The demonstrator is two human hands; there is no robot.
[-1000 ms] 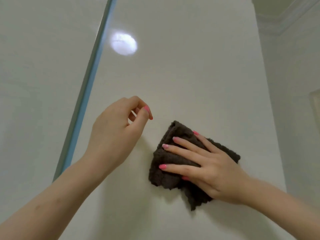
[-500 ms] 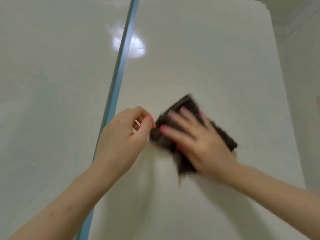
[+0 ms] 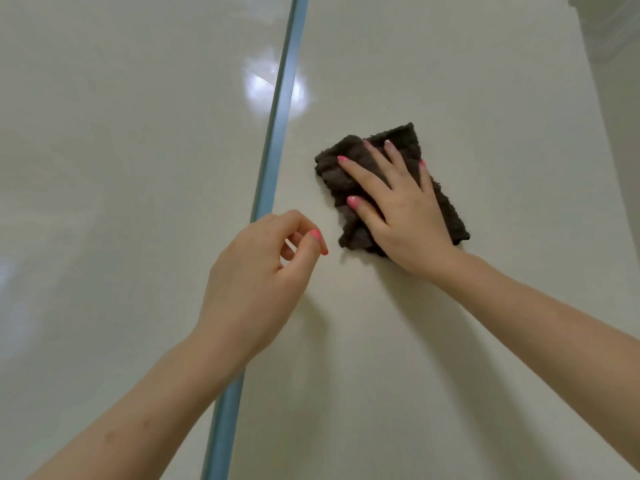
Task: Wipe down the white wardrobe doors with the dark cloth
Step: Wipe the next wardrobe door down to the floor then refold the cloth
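Note:
A folded dark brown cloth (image 3: 332, 171) lies flat against the right white wardrobe door (image 3: 467, 81). My right hand (image 3: 398, 209) presses on it with fingers spread, covering its middle. My left hand (image 3: 256, 285) hovers just left of and below the cloth, fingers loosely curled, thumb and forefinger close together, holding nothing. The left white wardrobe door (image 3: 121, 168) fills the left half of the view.
A pale blue vertical strip (image 3: 280, 109) separates the two doors and runs behind my left wrist. A bright light reflection (image 3: 256, 88) sits on the glossy surface near the strip. The wardrobe's right edge and a wall with cornice (image 3: 620, 36) show at upper right.
My right hand has slid the cloth up and to the right across the right door. The view has shifted, so the blue strip now sits nearer the middle. My left hand keeps its curled pose.

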